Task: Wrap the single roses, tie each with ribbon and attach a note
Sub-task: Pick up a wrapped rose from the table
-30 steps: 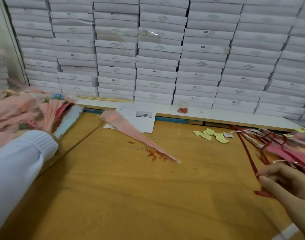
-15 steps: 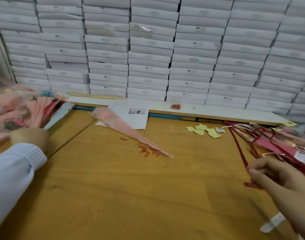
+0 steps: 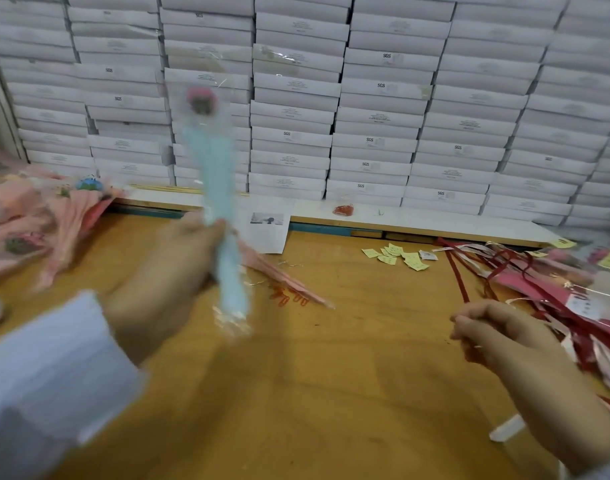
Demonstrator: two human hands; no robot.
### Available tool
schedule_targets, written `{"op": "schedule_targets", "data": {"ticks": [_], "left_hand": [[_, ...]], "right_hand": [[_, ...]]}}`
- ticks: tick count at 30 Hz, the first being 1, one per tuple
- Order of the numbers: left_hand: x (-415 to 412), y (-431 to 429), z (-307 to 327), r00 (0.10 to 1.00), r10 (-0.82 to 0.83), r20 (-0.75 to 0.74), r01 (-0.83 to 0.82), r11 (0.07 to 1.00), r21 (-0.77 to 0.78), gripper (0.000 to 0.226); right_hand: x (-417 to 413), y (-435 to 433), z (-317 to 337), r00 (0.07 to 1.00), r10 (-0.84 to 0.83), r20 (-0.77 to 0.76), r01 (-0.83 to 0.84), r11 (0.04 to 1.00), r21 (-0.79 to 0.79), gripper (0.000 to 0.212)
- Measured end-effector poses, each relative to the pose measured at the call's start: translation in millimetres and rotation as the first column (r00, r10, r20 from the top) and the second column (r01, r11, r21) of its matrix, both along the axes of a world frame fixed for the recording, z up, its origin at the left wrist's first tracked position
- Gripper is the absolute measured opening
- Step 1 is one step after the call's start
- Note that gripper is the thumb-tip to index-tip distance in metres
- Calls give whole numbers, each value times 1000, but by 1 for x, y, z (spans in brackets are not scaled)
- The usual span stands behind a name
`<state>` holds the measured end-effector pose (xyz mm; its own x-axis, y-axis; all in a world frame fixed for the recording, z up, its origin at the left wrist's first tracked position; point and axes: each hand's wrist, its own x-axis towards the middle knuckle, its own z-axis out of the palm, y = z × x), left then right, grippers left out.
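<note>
My left hand (image 3: 165, 268) grips a single rose in a pale blue wrap (image 3: 220, 209) and holds it upright over the wooden table (image 3: 296, 393); its pink bloom (image 3: 201, 98) is blurred at the top. My right hand (image 3: 500, 337) pinches a dark red ribbon (image 3: 457, 275) that runs back to a tangle of ribbons (image 3: 545, 289) at the right. A pink-wrapped rose (image 3: 279, 271) lies flat behind the blue one. Small yellow notes (image 3: 397, 256) lie scattered further back.
A heap of pink-wrapped roses (image 3: 30, 223) sits at the left. Orange paper clips (image 3: 289, 299) lie mid-table, a printed sheet (image 3: 267, 230) and a red clip pile (image 3: 343, 209) near the back ledge. Stacked white boxes (image 3: 331, 98) fill the wall behind.
My left hand took a blue-wrapped rose from the heap at the left and lifted it upright toward the middle. My right hand closed on a red ribbon and drew it nearer.
</note>
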<state>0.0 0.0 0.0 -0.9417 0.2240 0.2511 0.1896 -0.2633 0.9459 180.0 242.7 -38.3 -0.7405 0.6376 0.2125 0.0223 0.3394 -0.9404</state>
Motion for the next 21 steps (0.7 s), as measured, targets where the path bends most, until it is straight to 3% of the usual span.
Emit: {"op": "schedule_targets", "data": {"ticks": [2,4,7,10,12,13,14,16,19,21], "left_hand": [[41,29,-10,982,-190,0,189,976,-106,33],[74,59,-26,949,-309,68,315,943,-104,43],[107,93,-45,874,-445,193,468,879,-92,33],[119,107,-59,753,-611,242,653,739,-167,31],[112,108,-63,682,-691,239,723,589,-361,24],[105,107,-63,688,-691,223,696,541,-471,23],[99,105,-62,717,-666,207,653,536,-536,26],[83,104,-58,811,-573,117,532,641,-553,33],[64,102,-55,890,-449,77,442,808,-389,32],[59,101,-59,873,-468,133,486,821,-301,29]], "right_hand": [[-9,-5,4,998,56,8,-53,980,-189,17],[-22,-7,10,988,149,43,-124,926,-358,24],[-39,-8,15,966,256,40,-197,827,-527,39],[-42,-1,10,970,242,22,-188,804,-564,38],[-37,5,3,965,257,50,-188,812,-552,29],[-35,6,1,957,285,59,-206,807,-554,26],[-32,7,-1,948,313,58,-228,795,-561,24],[-30,5,-2,939,342,43,-257,778,-574,24],[-29,-4,-5,925,376,52,-278,764,-583,24],[-28,-13,-9,904,419,85,-299,762,-575,19]]}}
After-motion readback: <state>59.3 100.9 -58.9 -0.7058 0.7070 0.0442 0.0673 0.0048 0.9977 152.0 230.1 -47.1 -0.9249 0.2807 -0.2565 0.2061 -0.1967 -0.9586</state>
